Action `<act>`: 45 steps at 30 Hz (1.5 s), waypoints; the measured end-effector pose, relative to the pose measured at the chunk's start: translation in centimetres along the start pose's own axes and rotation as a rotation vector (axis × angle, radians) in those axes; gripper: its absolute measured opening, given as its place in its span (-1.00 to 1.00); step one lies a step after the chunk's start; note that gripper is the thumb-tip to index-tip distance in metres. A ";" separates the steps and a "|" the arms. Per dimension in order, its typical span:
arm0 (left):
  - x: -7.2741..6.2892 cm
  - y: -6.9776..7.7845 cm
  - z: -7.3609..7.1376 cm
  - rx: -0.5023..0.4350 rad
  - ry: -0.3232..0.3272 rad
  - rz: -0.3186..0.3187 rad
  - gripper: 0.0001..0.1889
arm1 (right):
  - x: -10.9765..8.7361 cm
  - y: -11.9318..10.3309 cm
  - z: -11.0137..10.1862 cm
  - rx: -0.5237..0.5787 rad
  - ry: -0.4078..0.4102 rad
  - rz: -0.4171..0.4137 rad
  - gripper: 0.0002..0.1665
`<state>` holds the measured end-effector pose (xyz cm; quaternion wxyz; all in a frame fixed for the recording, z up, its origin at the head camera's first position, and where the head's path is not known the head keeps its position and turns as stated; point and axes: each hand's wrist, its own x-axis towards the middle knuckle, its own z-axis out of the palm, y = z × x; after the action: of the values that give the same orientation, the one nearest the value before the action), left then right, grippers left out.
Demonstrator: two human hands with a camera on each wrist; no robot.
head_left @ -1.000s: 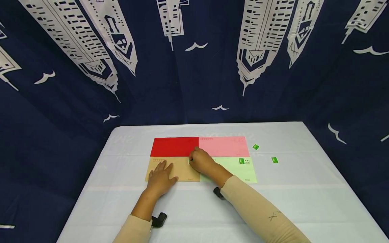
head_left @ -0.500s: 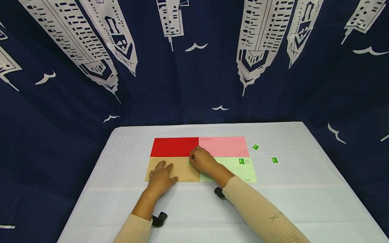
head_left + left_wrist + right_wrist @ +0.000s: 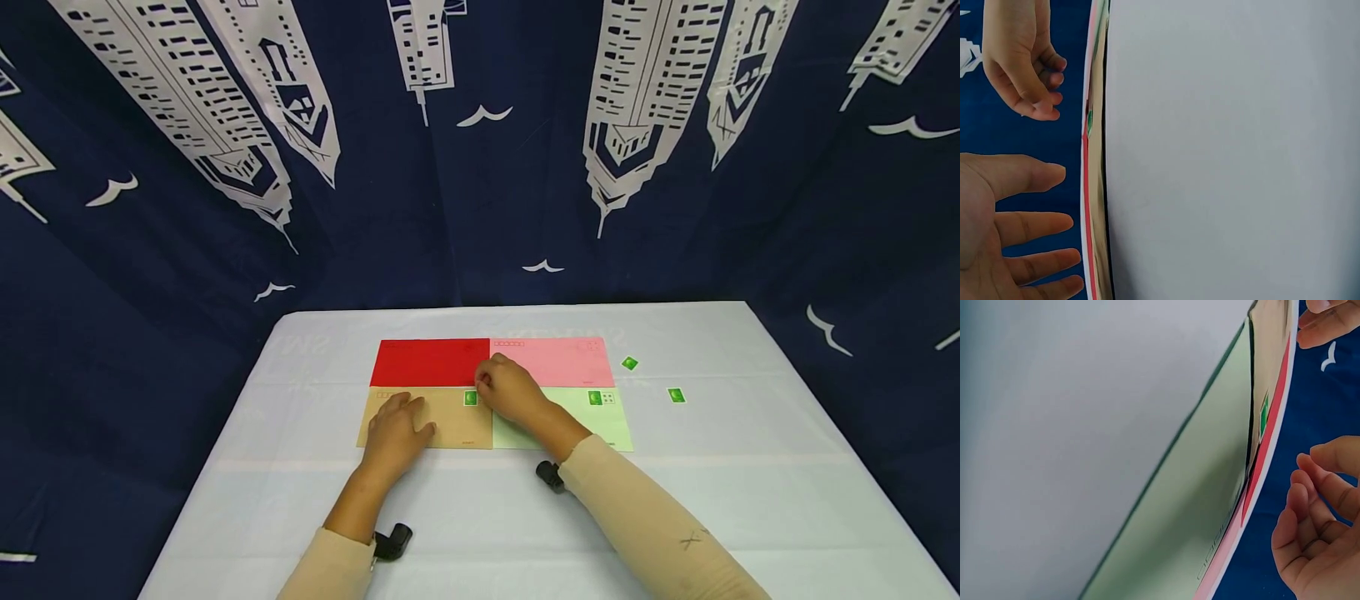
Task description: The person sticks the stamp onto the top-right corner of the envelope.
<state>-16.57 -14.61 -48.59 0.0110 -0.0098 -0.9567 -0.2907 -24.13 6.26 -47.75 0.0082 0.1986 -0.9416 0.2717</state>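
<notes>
A green stamp (image 3: 470,398) with a white edge lies at the upper right corner of the tan envelope (image 3: 457,429). My left hand (image 3: 393,433) is over that envelope's left part, with fingers spread and fairly straight in the left wrist view. Just right of the stamp, my right hand (image 3: 513,392) hovers where the envelopes meet. Its fingers (image 3: 1325,487) are loosely bent and nothing shows between them in the right wrist view. The light green envelope (image 3: 577,425) bears another green stamp (image 3: 595,398) near its upper right corner.
Behind lie a red envelope (image 3: 427,362) and a pink envelope (image 3: 562,362), edge to edge with the front pair. Two loose green stamps, a tilted stamp (image 3: 630,363) and a straighter stamp (image 3: 677,395), lie to the right on the white tablecloth (image 3: 465,533).
My right hand has moved slightly right and away from the stamp on the tan envelope, which now shows fully. My left hand has barely shifted.
</notes>
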 end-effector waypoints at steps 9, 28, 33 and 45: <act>0.4 0.1 -0.1 -0.033 0.040 0.012 -0.49 | -0.4 1.0 -0.4 0.038 0.028 0.026 -0.93; 0.9 1.0 0.0 -0.127 0.102 0.084 -0.54 | -1.8 1.8 -2.2 0.085 0.106 0.006 -0.93; 0.9 1.3 0.1 -0.150 0.112 0.105 -0.54 | -2.2 2.0 -2.8 0.102 0.107 0.021 -0.88; 1.0 2.1 0.3 -0.201 0.114 0.131 -0.55 | -3.4 2.8 -3.8 0.125 0.135 0.023 -0.76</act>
<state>-17.48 -12.75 -47.63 0.0830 -0.0567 -0.9179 -0.3839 -22.36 11.63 -46.34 0.0561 0.1691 -0.9224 0.3427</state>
